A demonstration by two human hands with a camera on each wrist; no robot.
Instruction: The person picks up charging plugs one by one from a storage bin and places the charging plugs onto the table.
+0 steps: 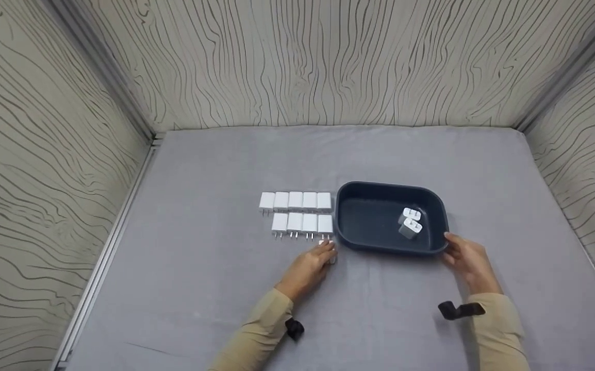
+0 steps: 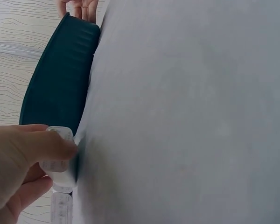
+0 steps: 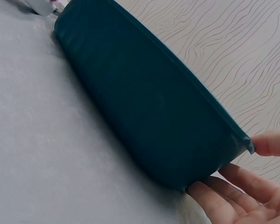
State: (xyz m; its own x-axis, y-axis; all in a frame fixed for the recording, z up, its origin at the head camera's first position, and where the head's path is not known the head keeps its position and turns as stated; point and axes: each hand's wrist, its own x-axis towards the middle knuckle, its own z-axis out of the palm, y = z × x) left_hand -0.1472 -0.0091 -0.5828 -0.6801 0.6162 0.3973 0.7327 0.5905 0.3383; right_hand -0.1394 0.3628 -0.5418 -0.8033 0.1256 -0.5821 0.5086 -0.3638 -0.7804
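In the head view my left hand [image 1: 309, 267] is at the near end of two rows of white charger plugs [image 1: 295, 222]. Its thumb and fingers pinch one white charger plug [image 2: 57, 165], largely covered by the hand from above. Just right of the rows stands a dark teal plastic basin [image 1: 369, 246]. Two charger plugs [image 1: 411, 228] lie inside it, toward its right end. My right hand [image 1: 467, 260] grips the basin's near right corner. The right wrist view has the thumb at the rim and the other fingers low against the outer wall.
A grey cloth [image 1: 184, 232] covers the table. Wood-patterned panels [image 1: 297, 67] rise behind it and at both sides, with metal rails [image 1: 104, 257] along the left edge. Black straps [image 1: 461, 310] stick out from both sleeves.
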